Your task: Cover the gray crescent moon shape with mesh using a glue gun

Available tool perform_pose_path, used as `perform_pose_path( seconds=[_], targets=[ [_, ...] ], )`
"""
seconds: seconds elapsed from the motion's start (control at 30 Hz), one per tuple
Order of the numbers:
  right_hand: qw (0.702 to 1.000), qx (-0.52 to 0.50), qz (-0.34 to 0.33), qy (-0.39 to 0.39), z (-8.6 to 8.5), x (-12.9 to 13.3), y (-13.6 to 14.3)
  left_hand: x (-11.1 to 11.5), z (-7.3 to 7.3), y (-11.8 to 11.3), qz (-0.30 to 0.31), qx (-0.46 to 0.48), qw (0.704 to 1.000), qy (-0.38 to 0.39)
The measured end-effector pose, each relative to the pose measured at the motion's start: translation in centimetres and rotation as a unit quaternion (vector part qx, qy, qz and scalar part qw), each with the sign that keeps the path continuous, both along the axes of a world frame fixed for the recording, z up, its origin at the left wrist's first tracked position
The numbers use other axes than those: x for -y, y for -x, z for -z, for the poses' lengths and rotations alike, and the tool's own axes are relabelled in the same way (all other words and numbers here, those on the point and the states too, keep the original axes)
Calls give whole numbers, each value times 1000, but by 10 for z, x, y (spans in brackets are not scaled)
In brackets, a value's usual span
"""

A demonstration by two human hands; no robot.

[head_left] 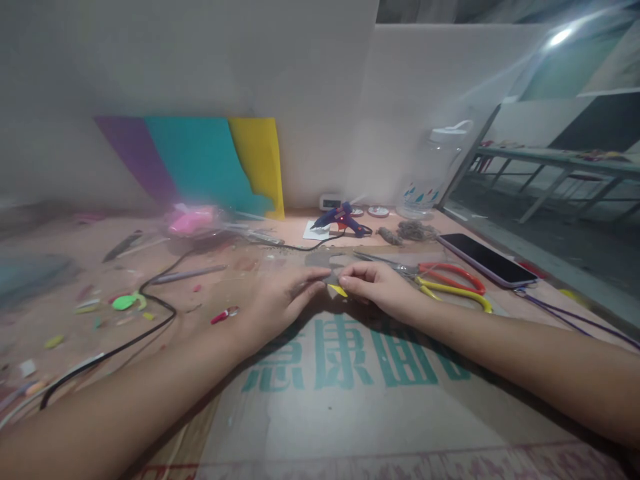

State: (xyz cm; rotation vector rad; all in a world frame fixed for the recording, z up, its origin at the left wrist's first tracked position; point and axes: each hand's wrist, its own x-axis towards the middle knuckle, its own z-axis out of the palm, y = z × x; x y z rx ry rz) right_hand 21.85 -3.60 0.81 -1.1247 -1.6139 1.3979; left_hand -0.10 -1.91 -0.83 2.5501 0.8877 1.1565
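Observation:
Just above the cardboard sheet [320, 427], my left hand [280, 300] and my right hand [377, 287] meet with fingers pinched on a small grey piece. A pointed yellow bit [339, 291] sticks out below it between the fingertips. My fingers cover most of the piece, and its material is too blurred to tell. Beyond the fingertips lies a flat grey shape [317, 258]. Close by my right hand are scissors [450, 277] with one red and one yellow handle loop. A small red clip-like item [224, 315] lies left of my left hand.
A blue glue gun [340, 219] rests at the back, its black cord [165, 307] running left. Coloured scraps [125, 303] litter the left side. A phone [487, 259], a clear bottle [423, 177] and grey bundles [415, 231] lie right. Coloured sheets [200, 160] lean on the wall.

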Motion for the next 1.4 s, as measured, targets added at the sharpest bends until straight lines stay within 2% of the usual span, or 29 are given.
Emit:
perform_pose_path(
  seconds=[0.17, 0.27, 0.37, 0.43, 0.5, 0.6, 0.77, 0.93, 1.13, 1.3, 1.4],
  targets=[
    [999, -24, -21, -1, 3, -2, -2, 0, -8, 2, -39, -10, 995, -93],
    [998, -24, 9, -56, -1, 1, -2, 7, -16, 0, -23, 44, 996, -76],
    [988, -29, 34, -147, -8, 7, -1, 18, -22, -4, -65, 110, 992, -12],
    [980, -25, 34, -195, -11, 10, -2, 23, -22, -8, -77, 163, 982, 65],
    [981, -10, 13, -195, -13, 11, -2, 25, -20, -12, -64, 206, 962, 165],
    [991, 22, -30, -129, -11, 11, 0, 22, -13, -15, -33, 236, 946, 220],
    [990, 92, -42, -101, -8, 11, 11, 21, -8, -15, -43, 224, 952, 205],
    [995, 80, -4, -60, -9, 10, 14, 19, -6, -14, -25, 196, 957, 212],
    [985, 65, 22, -161, -6, 8, 11, 18, -4, -11, -28, 154, 973, 170],
    [979, 79, 26, -184, -3, 8, 9, 18, -4, -9, -35, 127, 981, 141],
    [977, 89, 27, -192, -2, 7, 7, 16, -4, -10, -39, 147, 974, 165]
  ],
)
